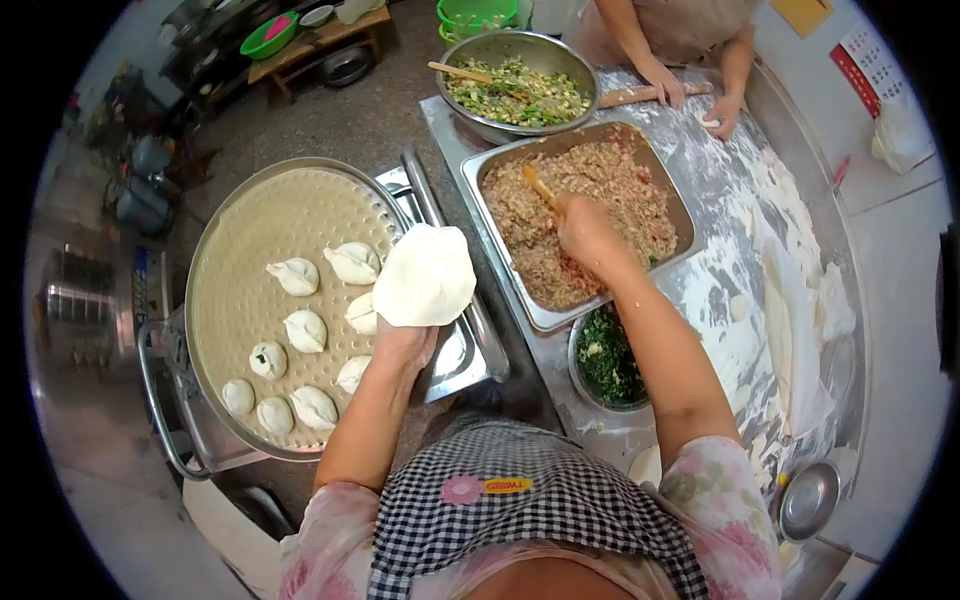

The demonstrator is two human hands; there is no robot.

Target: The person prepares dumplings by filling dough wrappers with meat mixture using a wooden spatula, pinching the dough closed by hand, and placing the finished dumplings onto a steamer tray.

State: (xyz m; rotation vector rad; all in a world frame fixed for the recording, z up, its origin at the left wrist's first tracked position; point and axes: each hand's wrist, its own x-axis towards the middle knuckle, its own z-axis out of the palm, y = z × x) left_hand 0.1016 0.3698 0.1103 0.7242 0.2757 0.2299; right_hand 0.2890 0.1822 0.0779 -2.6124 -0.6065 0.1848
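A flat round dough wrapper (425, 277) lies on my left hand (407, 343), whose fingers are mostly hidden beneath it. My right hand (590, 236) is closed around a wooden spatula (541, 188), its tip in the minced meat filling (622, 180). That filling sits in a rectangular metal tray (686, 235). To the left, a round perforated steamer tray (225, 250) holds several filled buns (305, 331), some just beside my left hand. A bowl of dark chopped greens (608, 356) stands below the meat tray, near my right forearm.
A metal bowl of chopped vegetables (520, 92) stands behind the meat tray. Across the floured table (715, 270), a co-worker's hands touch a rolling pin (640, 95) and a small dough piece (709, 121). A small metal bowl (809, 498) is at the lower right.
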